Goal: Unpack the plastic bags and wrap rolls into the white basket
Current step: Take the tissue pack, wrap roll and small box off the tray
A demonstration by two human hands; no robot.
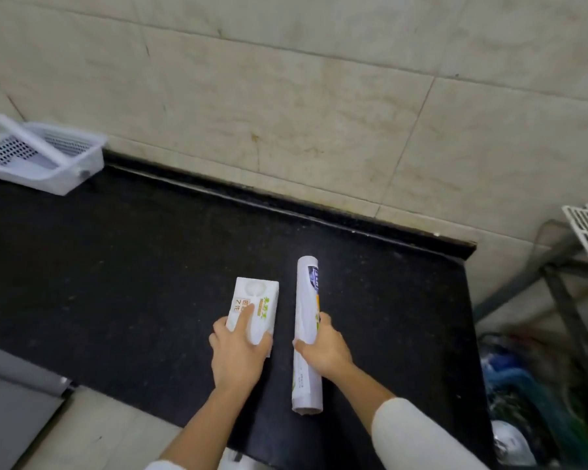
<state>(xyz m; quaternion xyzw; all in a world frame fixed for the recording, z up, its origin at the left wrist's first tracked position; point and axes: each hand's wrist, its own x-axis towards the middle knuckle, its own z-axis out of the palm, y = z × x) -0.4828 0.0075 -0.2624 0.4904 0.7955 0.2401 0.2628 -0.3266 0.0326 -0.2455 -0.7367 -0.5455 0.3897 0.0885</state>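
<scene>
A white box of plastic bags (256, 301) with green and orange print lies on the black countertop (116, 266), and my left hand (240, 351) grips its near end with a finger on top. Just to its right lies a long white wrap roll (307, 320) with a dark label at its far end. My right hand (325, 349) is closed around the roll's middle. The white basket (65, 179), perforated and with its handle laid across, stands far off at the back left corner against the tiled wall.
The counter ends at a right edge (469, 334); beyond it stand a metal rack (564, 300) and bags on the floor (523, 385). A grey surface (14, 401) lies at the lower left, below the counter's front edge.
</scene>
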